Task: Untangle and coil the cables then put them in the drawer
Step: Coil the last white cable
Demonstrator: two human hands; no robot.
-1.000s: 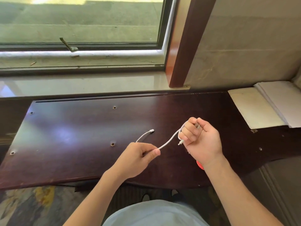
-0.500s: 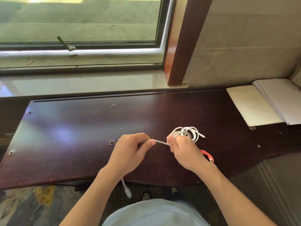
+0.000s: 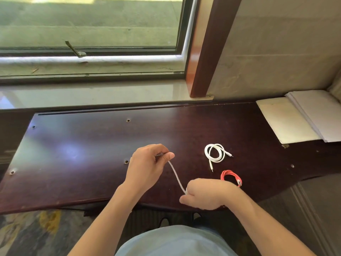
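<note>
Right hand [image 3: 204,194] curled round one end of loose white cable [image 3: 177,177] at desk [image 3: 73,154] edge; left hand [image 3: 147,167] pinches its other end. Beyond: red coil [image 3: 230,177], then white coil [image 3: 215,153], both lying on desk

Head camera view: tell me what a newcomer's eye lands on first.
First, the two hands at the desk's near edge: the left hand pinches one end of a white cable and the right hand grips the other. Right of them, on the dark wooden desk, lie a coiled white cable and, nearer, a coiled red cable.
</note>
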